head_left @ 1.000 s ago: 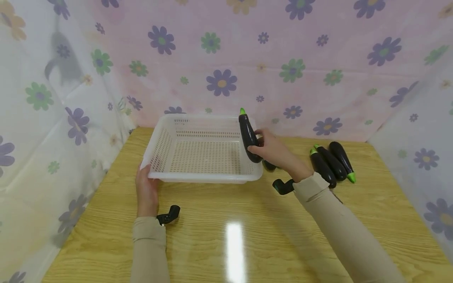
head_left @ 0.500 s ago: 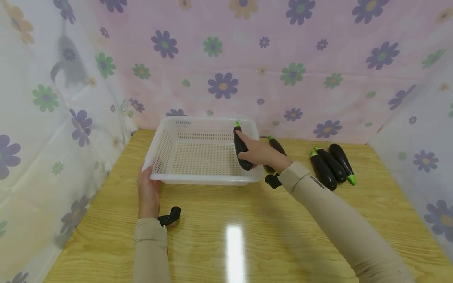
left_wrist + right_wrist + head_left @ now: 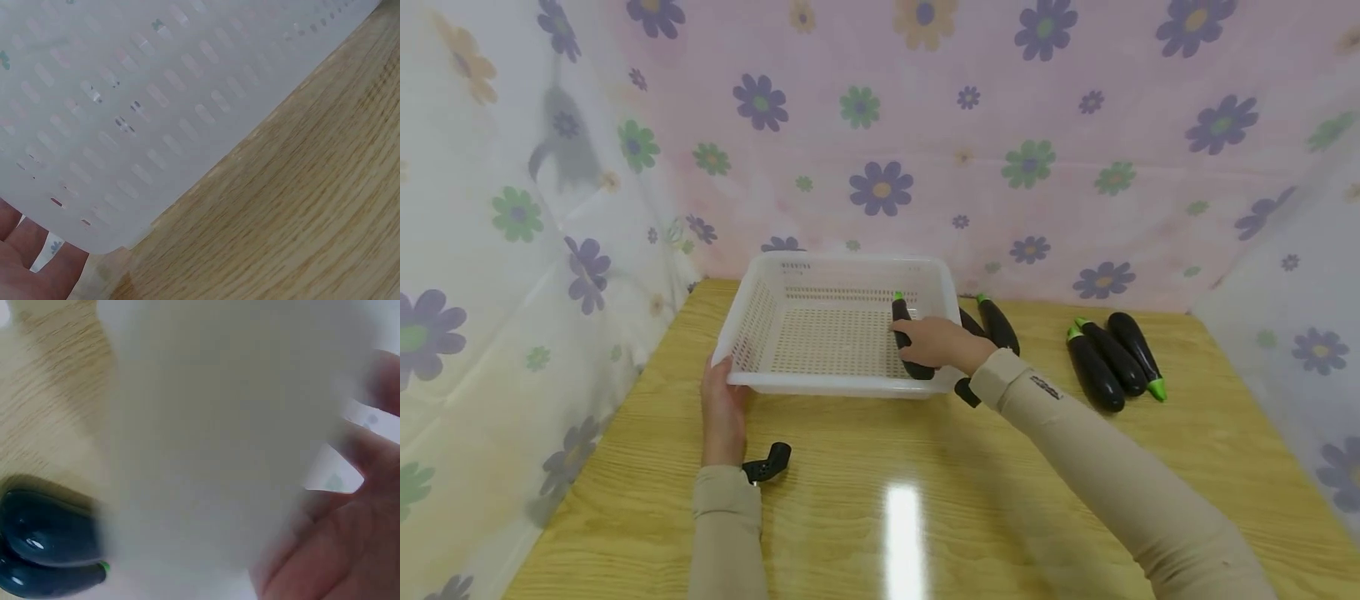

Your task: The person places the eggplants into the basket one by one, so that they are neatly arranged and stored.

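A white plastic basket with slotted walls stands on the wooden table. My left hand holds its front left corner, thumb over the rim; in the left wrist view its fingers sit under that corner. Inside the basket's right end, my right hand grips a dark eggplant, green stem tip pointing away from me. The eggplant's lower end is close over the basket floor. In the right wrist view a blurred pale wall of the basket covers the middle, hiding what the right hand holds.
Just right of the basket lie two eggplants, partly behind the right hand and rim. Farther right, three more eggplants lie side by side. Flowered cloth hangs behind the table and along both sides.
My right hand has carried the eggplant left and down, from above the basket's right rim into it. Two eggplants beside the basket have come into sight. The left hand keeps its hold.
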The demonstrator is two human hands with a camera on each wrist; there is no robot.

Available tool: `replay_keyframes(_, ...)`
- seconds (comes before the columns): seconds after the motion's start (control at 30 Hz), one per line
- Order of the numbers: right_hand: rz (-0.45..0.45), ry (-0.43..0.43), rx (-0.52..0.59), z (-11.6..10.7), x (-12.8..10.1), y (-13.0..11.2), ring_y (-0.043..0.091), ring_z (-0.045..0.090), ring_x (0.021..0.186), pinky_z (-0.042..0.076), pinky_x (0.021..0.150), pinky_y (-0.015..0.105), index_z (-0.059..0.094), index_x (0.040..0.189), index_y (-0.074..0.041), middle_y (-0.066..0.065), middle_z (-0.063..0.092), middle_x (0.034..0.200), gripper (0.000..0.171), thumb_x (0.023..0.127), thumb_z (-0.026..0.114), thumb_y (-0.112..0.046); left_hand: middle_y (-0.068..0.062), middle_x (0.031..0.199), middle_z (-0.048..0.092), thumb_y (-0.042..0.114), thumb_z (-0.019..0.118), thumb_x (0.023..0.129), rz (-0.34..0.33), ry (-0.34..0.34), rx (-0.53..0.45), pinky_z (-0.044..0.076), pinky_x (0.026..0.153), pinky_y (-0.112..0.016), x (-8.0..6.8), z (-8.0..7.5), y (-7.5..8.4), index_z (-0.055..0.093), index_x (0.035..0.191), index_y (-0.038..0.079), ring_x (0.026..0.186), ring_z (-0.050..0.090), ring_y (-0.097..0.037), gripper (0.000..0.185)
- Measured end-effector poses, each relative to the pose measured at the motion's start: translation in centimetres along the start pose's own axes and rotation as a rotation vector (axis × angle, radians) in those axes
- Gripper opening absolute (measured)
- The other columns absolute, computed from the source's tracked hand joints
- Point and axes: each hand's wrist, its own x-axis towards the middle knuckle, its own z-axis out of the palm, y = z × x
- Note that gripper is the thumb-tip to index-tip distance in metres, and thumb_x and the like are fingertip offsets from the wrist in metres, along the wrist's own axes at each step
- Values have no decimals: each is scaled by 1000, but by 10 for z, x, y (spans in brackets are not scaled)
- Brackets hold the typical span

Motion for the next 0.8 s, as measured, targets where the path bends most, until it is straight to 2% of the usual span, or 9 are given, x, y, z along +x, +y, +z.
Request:
replay_keyframes(0.13, -3, -23, -64, 4, 4, 1, 19, 56, 59, 40, 53, 30, 24, 141, -19, 5, 57, 72, 60, 89, 51, -30, -6, 134, 39, 30, 40, 94, -1, -11, 14, 32, 97, -34, 0, 1, -1, 37, 134, 16, 121, 38, -22, 43)
replay_keyframes(0.3, -6, -44, -124, 6, 7, 0, 17, 52, 68, 40, 62, 32, 23, 142, -20, 6, 58, 91, 64, 87, 55, -32, -5, 133, 39, 29, 40, 94, 2, -1, 31, 30, 98, -37, -1, 1, 0, 38, 134, 16, 120, 39, -21, 42)
replay_keyframes(0.43, 5, -41, -170, 9, 5, -1, 21, 55, 91, 42, 76, 36, 24, 142, -17, 10, 56, 113, 62, 89, 53, -32, -5, 133, 40, 32, 42, 93, 8, -17, 49, 33, 96, -35, -1, 2, 0, 39, 133, 17, 119, 40, -21, 43)
replay_keyframes(0.53, -2, -28, -204, 12, 3, -3, 24, 49, 109, 39, 86, 38, 26, 141, -14, 12, 47, 128, 60, 90, 51, -30, -6, 133, 41, 32, 42, 93, 24, -30, 55, 35, 94, -34, -1, 2, -1, 40, 133, 17, 119, 40, -22, 43)
replay_keyframes(0.63, -3, -16, -211, 14, 1, -3, 27, 45, 115, 37, 90, 40, 28, 140, -10, 13, 44, 131, 58, 90, 51, -29, -6, 132, 41, 31, 42, 93, 37, -37, 62, 35, 94, -34, -1, 1, -2, 40, 132, 17, 119, 40, -22, 42)
replay_keyframes(0.8, 14, 3, -204, 17, 1, -1, 27, 47, 112, 38, 88, 40, 32, 137, -6, 15, 47, 127, 56, 90, 51, -30, -5, 131, 42, 29, 43, 92, 50, -28, 84, 34, 94, -34, 0, 0, -5, 44, 130, 18, 118, 41, -21, 40)
